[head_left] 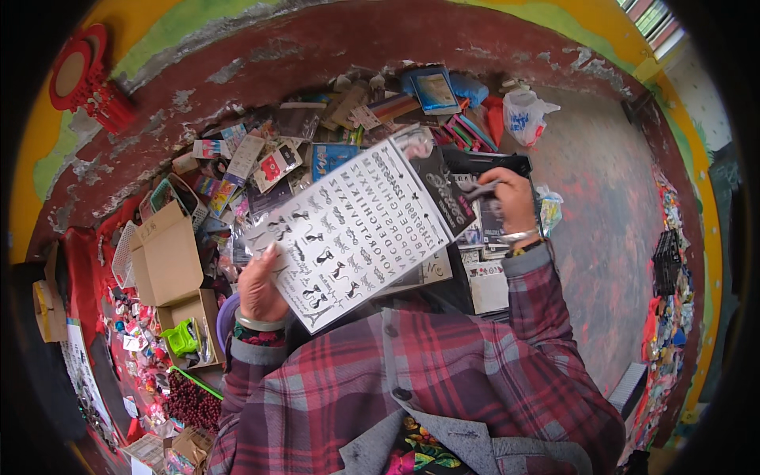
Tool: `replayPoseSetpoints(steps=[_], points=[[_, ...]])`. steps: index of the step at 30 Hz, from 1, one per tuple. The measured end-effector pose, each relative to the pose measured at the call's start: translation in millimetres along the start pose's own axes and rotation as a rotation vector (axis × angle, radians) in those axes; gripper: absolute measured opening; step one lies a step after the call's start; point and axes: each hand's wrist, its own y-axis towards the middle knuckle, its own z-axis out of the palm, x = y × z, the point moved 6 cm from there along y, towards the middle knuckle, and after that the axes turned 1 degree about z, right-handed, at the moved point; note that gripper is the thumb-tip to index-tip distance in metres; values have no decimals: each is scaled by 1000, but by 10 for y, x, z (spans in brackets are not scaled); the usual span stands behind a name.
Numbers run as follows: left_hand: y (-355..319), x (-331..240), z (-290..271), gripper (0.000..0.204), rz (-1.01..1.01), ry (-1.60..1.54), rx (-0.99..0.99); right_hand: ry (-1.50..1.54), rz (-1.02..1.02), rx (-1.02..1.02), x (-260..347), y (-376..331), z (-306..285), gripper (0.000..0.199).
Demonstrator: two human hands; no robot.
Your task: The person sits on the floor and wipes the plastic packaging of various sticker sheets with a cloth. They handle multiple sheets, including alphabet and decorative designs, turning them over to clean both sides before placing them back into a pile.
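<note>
My left hand (263, 289) grips the lower left edge of a white sticker sheet (328, 202), tilted in front of me. Rows of black letters, numerals and small cat figures cover the sheet, and clear plastic shows around its edges. To the right, my right hand (514, 207) is closed on a small grey tool that looks like scissors (480, 190), beside the sheet's upper right edge. Behind the sheet stands a black printed packet (438, 186), partly covered. Below my right hand lie stacked cards (488, 286) and dark packets; the sheet hides part of the pile.
An open cardboard box (168, 252) stands at left, with a bright green plastic item (181, 338) by it. White plastic baskets (125, 255) are near it. Mixed packets and a white plastic bag (527, 117) lie along the far wall. Colourful small goods (671, 313) line the right side.
</note>
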Motion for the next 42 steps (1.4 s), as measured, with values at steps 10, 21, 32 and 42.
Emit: replayPoseSetpoints(steps=[10, 21, 32, 42], points=[[-188, -633, 910, 33, 641, 792, 480, 638, 210, 373, 456, -403, 331, 75], [-346, 83, 817, 44, 878, 2018, 871, 799, 672, 351, 88, -504, 930, 32], [39, 229, 79, 55, -97, -240, 60, 881, 789, 202, -245, -630, 1047, 28], [32, 306, 50, 47, -162, 118, -102, 526, 791, 559, -62, -923, 912, 39]])
